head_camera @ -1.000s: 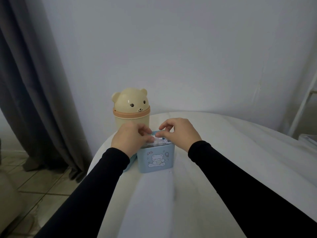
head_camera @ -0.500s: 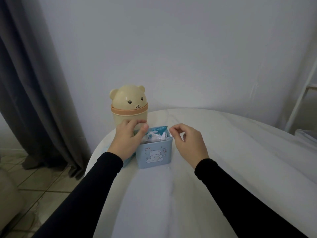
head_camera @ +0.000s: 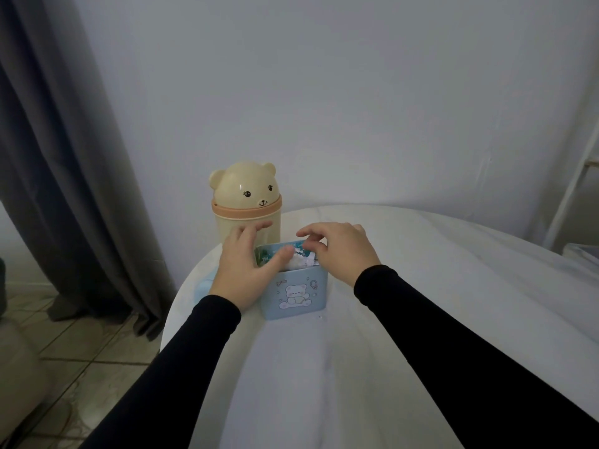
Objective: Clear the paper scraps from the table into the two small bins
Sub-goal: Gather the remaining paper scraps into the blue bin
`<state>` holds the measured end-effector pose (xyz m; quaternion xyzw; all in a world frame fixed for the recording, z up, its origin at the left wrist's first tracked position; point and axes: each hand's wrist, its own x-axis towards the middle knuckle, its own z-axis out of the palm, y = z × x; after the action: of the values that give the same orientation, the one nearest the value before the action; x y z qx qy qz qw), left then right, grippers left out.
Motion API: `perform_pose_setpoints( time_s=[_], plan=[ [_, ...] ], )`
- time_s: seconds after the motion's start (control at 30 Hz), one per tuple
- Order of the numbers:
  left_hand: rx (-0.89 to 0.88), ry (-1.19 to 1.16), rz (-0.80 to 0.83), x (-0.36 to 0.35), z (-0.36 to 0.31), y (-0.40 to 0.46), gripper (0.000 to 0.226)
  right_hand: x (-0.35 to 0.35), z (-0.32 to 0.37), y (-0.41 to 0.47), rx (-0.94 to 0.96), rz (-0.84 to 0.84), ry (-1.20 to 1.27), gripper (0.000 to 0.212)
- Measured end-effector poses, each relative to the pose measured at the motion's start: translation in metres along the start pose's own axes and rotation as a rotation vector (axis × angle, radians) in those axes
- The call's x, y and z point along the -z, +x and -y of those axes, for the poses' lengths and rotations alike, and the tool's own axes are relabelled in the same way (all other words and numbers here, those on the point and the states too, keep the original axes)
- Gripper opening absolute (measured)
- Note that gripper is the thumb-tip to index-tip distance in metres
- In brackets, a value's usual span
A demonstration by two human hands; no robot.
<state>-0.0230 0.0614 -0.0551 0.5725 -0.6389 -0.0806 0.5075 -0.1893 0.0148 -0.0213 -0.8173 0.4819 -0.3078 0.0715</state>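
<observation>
A small blue square bin (head_camera: pixel 296 294) with a bear picture stands near the table's left edge, filled with white and teal paper scraps (head_camera: pixel 299 257). Behind it stands a cream bear-shaped bin (head_camera: pixel 246 202) with a domed head lid, closed. My left hand (head_camera: pixel 246 270) rests against the blue bin's left side, thumb over the rim on the scraps, fingers spread. My right hand (head_camera: pixel 337 247) hovers over the bin's right rim, fingers curled down onto the scraps. Whether either hand pinches a scrap is hidden.
The round table (head_camera: pixel 421 319) wears a white cloth. A light blue object (head_camera: pixel 202 285) peeks out at the table's left edge beside my left wrist. A grey curtain (head_camera: pixel 64 157) hangs at left over a tiled floor. A white frame (head_camera: pixel 577 176) leans at right.
My right hand, which had drawn back to the right of the blue bin, has come back over its rim. My left thumb has pushed further onto the scraps.
</observation>
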Motion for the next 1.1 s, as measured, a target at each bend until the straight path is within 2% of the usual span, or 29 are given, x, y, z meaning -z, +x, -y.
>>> perform_pose_setpoints(
  time_s=[0.1, 0.2, 0.3, 0.4, 0.5, 0.57, 0.7, 0.87, 1.0, 1.1],
  plan=[
    [0.019, 0.105, 0.088, 0.001, 0.006, -0.001, 0.097, 0.003, -0.008, -0.011, -0.011, -0.157, 0.118, 0.015],
    [-0.017, 0.163, 0.107, 0.003, 0.012, -0.002, 0.099, -0.001, -0.019, -0.029, -0.063, -0.27, 0.184, 0.007],
    [-0.038, 0.151, 0.14, 0.001, 0.016, -0.003, 0.084, -0.014, -0.032, -0.05, -0.083, -0.184, 0.098, 0.007],
    [0.013, 0.067, 0.133, -0.007, 0.016, -0.005, 0.07, -0.025, -0.04, -0.063, -0.072, 0.063, 0.031, 0.006],
    [0.032, 0.1, 0.072, -0.017, 0.013, -0.006, 0.074, -0.028, -0.042, -0.066, -0.09, 0.249, 0.004, 0.019],
    [0.041, 0.147, 0.02, -0.024, 0.011, -0.007, 0.078, -0.029, -0.043, -0.065, -0.114, 0.258, 0.035, 0.022],
    [0.04, 0.186, -0.016, -0.031, 0.004, -0.012, 0.087, -0.032, -0.045, -0.064, -0.131, 0.209, 0.052, 0.011],
    [-0.014, 0.116, 0.052, -0.025, 0.004, -0.015, 0.098, -0.039, -0.045, -0.062, -0.091, 0.18, -0.036, 0.008],
    [-0.017, 0.079, 0.106, -0.022, 0.012, -0.02, 0.095, -0.046, -0.046, -0.061, -0.029, 0.199, -0.204, 0.015],
    [0.027, 0.063, 0.106, -0.025, 0.013, -0.022, 0.092, -0.039, -0.051, -0.061, -0.081, 0.144, -0.17, 0.018]
  ],
)
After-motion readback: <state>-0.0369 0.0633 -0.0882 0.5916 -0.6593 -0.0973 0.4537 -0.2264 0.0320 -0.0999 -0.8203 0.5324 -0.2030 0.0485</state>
